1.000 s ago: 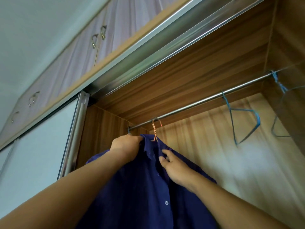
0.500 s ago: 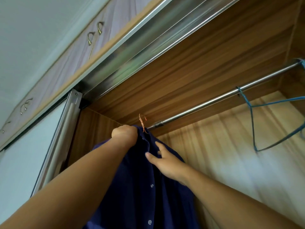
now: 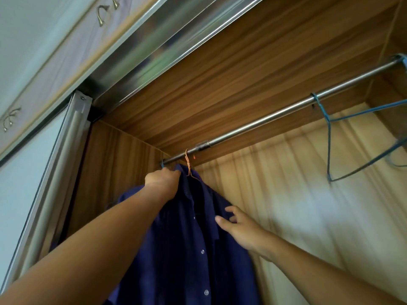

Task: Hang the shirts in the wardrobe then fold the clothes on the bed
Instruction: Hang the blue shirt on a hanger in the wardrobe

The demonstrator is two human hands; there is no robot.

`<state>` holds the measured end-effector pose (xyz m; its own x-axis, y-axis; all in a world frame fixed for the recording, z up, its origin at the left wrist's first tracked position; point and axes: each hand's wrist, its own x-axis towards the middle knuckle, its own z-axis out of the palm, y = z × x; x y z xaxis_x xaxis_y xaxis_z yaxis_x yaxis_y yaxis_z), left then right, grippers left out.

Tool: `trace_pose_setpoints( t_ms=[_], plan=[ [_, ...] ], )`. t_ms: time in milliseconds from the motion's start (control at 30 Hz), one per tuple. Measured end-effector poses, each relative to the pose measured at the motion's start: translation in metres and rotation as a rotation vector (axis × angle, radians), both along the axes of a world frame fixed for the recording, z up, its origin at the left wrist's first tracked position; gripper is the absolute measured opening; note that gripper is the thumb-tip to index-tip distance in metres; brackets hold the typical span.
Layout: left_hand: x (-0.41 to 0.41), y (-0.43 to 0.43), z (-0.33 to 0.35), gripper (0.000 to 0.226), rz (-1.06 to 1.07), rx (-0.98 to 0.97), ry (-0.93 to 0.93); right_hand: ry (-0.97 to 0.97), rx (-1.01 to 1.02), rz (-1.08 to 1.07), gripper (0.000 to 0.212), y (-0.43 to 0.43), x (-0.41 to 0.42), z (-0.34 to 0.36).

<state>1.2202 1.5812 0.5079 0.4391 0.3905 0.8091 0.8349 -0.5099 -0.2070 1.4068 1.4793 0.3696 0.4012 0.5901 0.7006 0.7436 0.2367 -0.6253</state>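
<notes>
The left hand (image 3: 161, 181) has its fingers curled tightly on the collar of the navy shirt (image 3: 187, 249). Just right of these fingers, the orange hanger (image 3: 188, 165) hooks over the metal rod (image 3: 264, 122). The right hand (image 3: 240, 230) has its fingers apart and relaxed, touching the shirt's shoulder. A blue hanger (image 3: 328, 150) hangs well apart, further right.
</notes>
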Motion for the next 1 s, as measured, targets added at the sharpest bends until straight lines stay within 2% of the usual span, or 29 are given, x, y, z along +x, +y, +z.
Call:
trace_pose_setpoints(
  t_ms=[200,333,400,433,500,600,700,1000],
  plan=[
    [-0.006,-0.013,-0.04,0.043,0.132,0.186,0.065,-0.034,-0.039,-0.043,0.045,-0.032,-0.007,-0.021],
    [-0.008,-0.028,-0.076,0.04,0.044,0.248,0.092,-0.097,-0.093,-0.079,0.044,-0.06,-0.006,-0.036],
    [-0.006,-0.04,-0.1,0.036,-0.066,0.243,0.08,-0.136,-0.118,-0.118,0.04,-0.075,-0.005,-0.045],
    [-0.005,-0.047,-0.114,0.034,-0.142,0.204,0.075,-0.168,-0.137,-0.148,0.037,-0.084,-0.005,-0.05],
    [-0.005,-0.059,-0.145,0.028,-0.292,-0.011,0.102,-0.266,-0.218,-0.224,0.035,-0.101,-0.004,-0.062],
    [-0.005,-0.07,-0.191,0.018,-0.343,-0.306,0.298,-0.438,-0.438,-0.379,0.041,-0.125,-0.004,-0.084],
    [-0.005,-0.077,-0.233,0.02,-0.339,-0.407,0.428,-0.428,-0.605,-0.431,0.042,-0.15,-0.007,-0.106],
    [-0.001,-0.086,-0.328,0.033,-0.422,-0.619,0.476,-0.326,-0.857,-0.501,0.056,-0.205,-0.026,-0.179]
  ],
)
